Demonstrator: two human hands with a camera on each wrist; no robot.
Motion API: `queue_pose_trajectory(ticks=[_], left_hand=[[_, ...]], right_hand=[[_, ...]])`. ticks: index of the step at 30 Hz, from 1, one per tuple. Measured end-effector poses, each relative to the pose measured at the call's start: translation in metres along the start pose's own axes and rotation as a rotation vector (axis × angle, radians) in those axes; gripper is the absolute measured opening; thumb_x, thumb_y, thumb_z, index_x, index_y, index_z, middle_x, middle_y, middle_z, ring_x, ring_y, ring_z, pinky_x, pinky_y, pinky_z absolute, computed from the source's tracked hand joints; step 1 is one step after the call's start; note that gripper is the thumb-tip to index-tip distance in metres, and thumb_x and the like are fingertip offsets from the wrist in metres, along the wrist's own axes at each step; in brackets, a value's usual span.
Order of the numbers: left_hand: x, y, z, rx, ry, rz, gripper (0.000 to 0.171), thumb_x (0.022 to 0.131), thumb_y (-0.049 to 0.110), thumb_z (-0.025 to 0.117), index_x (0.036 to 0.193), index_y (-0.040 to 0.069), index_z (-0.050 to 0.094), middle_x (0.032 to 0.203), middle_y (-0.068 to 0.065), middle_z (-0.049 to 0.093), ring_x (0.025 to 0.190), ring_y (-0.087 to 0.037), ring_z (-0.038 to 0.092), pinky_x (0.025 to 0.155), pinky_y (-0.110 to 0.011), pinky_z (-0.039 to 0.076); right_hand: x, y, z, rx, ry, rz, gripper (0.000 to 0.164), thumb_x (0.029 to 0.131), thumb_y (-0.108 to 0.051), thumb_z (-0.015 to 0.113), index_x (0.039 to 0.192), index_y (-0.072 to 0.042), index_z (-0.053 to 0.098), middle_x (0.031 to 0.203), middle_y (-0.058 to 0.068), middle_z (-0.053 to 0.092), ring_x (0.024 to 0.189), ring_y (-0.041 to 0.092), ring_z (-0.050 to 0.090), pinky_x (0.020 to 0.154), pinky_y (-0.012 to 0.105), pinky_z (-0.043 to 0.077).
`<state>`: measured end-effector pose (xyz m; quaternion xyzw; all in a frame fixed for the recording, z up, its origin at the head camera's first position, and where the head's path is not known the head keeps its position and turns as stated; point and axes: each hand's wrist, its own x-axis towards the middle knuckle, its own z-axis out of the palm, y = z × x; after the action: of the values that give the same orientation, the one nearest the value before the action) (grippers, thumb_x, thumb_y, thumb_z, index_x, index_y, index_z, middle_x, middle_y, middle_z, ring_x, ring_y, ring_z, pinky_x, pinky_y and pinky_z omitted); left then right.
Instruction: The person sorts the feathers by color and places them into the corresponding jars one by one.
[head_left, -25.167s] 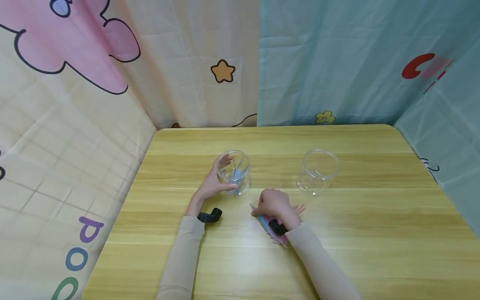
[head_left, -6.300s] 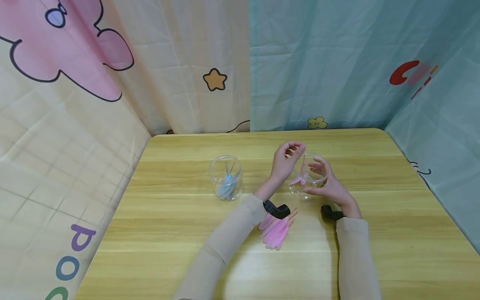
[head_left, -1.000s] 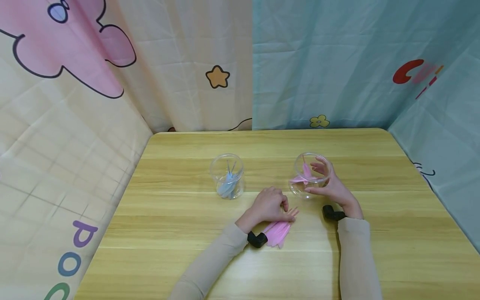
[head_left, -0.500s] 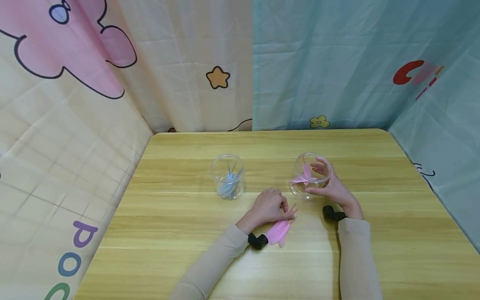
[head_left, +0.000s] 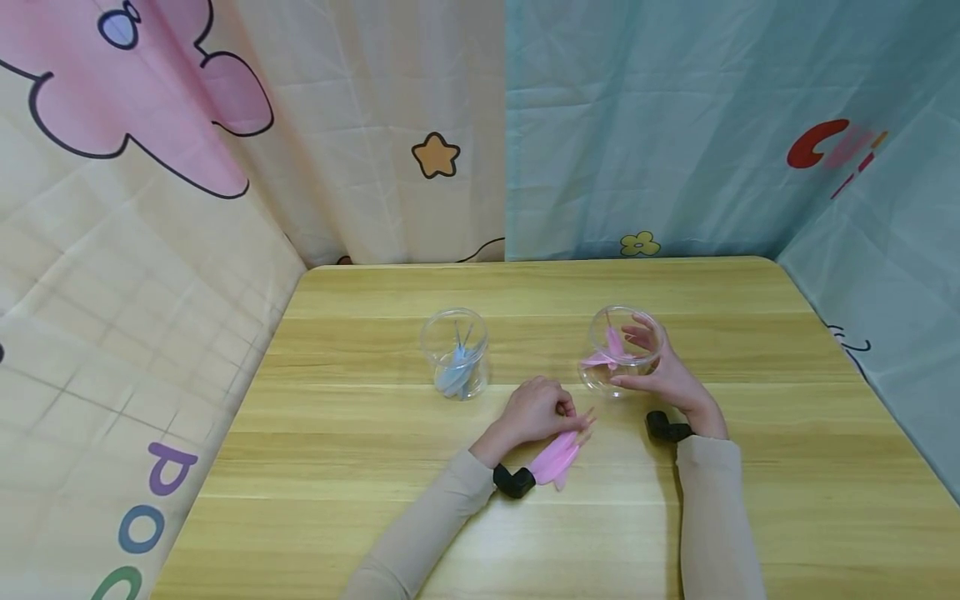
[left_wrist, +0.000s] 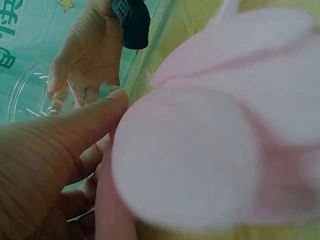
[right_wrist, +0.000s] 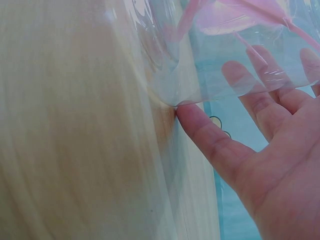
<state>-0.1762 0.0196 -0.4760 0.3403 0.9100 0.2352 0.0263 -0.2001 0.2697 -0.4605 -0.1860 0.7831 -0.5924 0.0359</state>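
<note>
Head view: the left hand (head_left: 534, 412), fingers bent closely together, pinches pink feathers (head_left: 555, 460) over the counter (head_left: 360, 350). The right hand (head_left: 670, 379), fingers curved wide, holds a clear jar (head_left: 600, 383) containing more pink feathers (head_left: 613, 344); another jar (head_left: 480, 382), with blue feathers (head_left: 456, 373), stands left.

Left wrist view: blurred feathers beside the left thumb (left_wrist: 85, 120).

Right wrist view: the right thumb (right_wrist: 215, 144) touches the jar.

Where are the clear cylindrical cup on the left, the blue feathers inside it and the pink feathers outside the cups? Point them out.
Left clear cylindrical cup (head_left: 433, 345): head view, left wall.
Blue feathers (head_left: 453, 380): head view, lower vanes.
Pink feathers (head_left: 553, 460): head view, middle of the vanes.
</note>
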Motion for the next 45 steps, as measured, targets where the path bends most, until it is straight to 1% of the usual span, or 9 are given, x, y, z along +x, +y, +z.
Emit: queue_pose_trajectory(ticks=[5, 11, 15, 20, 26, 31, 36, 40, 45], left_hand=[[0.0, 0.0, -0.005, -0.041, 0.017, -0.004, 0.029, 0.083, 0.048, 0.068, 0.064, 0.026, 0.067, 0.058, 0.018, 0.05, 0.059, -0.003, 0.044, 0.054, -0.018, 0.034], [0.001, 0.006, -0.02, -0.134, 0.022, -0.039, 0.022, 0.084, 0.043, 0.07, 0.07, 0.026, 0.069, 0.066, 0.017, 0.053, 0.063, -0.003, 0.046, 0.056, -0.018, 0.037], [0.003, 0.008, -0.028, -0.208, 0.031, -0.055, 0.022, 0.085, 0.044, 0.068, 0.073, 0.026, 0.068, 0.07, 0.017, 0.056, 0.067, -0.003, 0.049, 0.059, -0.018, 0.039], [0.011, 0.01, -0.037, -0.301, 0.071, -0.048, 0.022, 0.087, 0.042, 0.067, 0.076, 0.023, 0.069, 0.071, 0.015, 0.056, 0.066, -0.004, 0.049, 0.056, -0.018, 0.04], [0.018, 0.013, -0.048, -0.347, 0.099, -0.045, 0.022, 0.086, 0.04, 0.069, 0.076, 0.021, 0.069, 0.073, 0.012, 0.057, 0.064, -0.006, 0.047, 0.055, -0.019, 0.039], [0.015, 0.011, -0.045, -0.342, 0.019, -0.061, 0.02, 0.085, 0.039, 0.07, 0.074, 0.022, 0.068, 0.071, 0.012, 0.057, 0.062, -0.005, 0.047, 0.054, -0.02, 0.038], [0.008, 0.006, -0.034, -0.308, -0.129, -0.075, 0.023, 0.087, 0.04, 0.068, 0.07, 0.024, 0.066, 0.067, 0.013, 0.056, 0.059, -0.005, 0.046, 0.055, -0.02, 0.038], [0.005, 0.003, -0.029, -0.264, -0.215, -0.062, 0.025, 0.087, 0.038, 0.069, 0.067, 0.023, 0.065, 0.064, 0.014, 0.056, 0.057, -0.004, 0.046, 0.054, -0.019, 0.039], [0.004, 0.001, -0.027, -0.19, -0.25, -0.055, 0.024, 0.086, 0.035, 0.07, 0.066, 0.022, 0.065, 0.061, 0.014, 0.055, 0.058, -0.003, 0.047, 0.054, -0.019, 0.038]], right_hand=[[0.0, 0.0, 0.0, 0.002, -0.002, 0.005, 0.101, 0.074, 0.006, 0.077, 0.147, -0.009, 0.009, 0.145, 0.026, 0.025, 0.132, 0.045, 0.022, 0.099, 0.064, 0.024], [0.0, 0.0, -0.001, -0.017, -0.001, 0.022, 0.102, 0.074, 0.007, 0.077, 0.147, -0.009, 0.007, 0.145, 0.024, 0.025, 0.133, 0.044, 0.022, 0.099, 0.06, 0.027], [-0.001, -0.009, 0.001, -0.006, -0.005, 0.02, 0.101, 0.074, 0.01, 0.075, 0.146, -0.006, 0.007, 0.144, 0.029, 0.023, 0.132, 0.048, 0.02, 0.099, 0.065, 0.024], [-0.006, -0.028, 0.005, -0.002, -0.017, 0.016, 0.095, 0.076, 0.01, 0.073, 0.146, -0.008, 0.01, 0.143, 0.034, 0.021, 0.131, 0.053, 0.018, 0.098, 0.071, 0.018], [-0.006, -0.028, 0.006, 0.016, -0.012, 0.01, 0.094, 0.075, 0.011, 0.073, 0.145, -0.008, 0.013, 0.142, 0.035, 0.021, 0.131, 0.052, 0.017, 0.098, 0.071, 0.017], [-0.002, -0.011, 0.002, 0.024, -0.011, 0.003, 0.098, 0.074, 0.013, 0.073, 0.146, -0.008, 0.01, 0.144, 0.032, 0.022, 0.131, 0.051, 0.019, 0.098, 0.071, 0.018], [0.0, -0.001, 0.0, 0.013, -0.005, 0.008, 0.101, 0.074, 0.009, 0.075, 0.147, -0.01, 0.008, 0.145, 0.026, 0.023, 0.132, 0.047, 0.02, 0.099, 0.069, 0.02], [0.0, -0.003, 0.0, 0.012, -0.003, 0.013, 0.101, 0.074, 0.009, 0.075, 0.147, -0.009, 0.008, 0.145, 0.027, 0.024, 0.133, 0.047, 0.02, 0.099, 0.069, 0.02], [-0.002, -0.018, 0.003, 0.011, -0.003, 0.007, 0.098, 0.073, 0.012, 0.074, 0.145, -0.002, 0.008, 0.143, 0.033, 0.023, 0.131, 0.051, 0.019, 0.098, 0.069, 0.019]])
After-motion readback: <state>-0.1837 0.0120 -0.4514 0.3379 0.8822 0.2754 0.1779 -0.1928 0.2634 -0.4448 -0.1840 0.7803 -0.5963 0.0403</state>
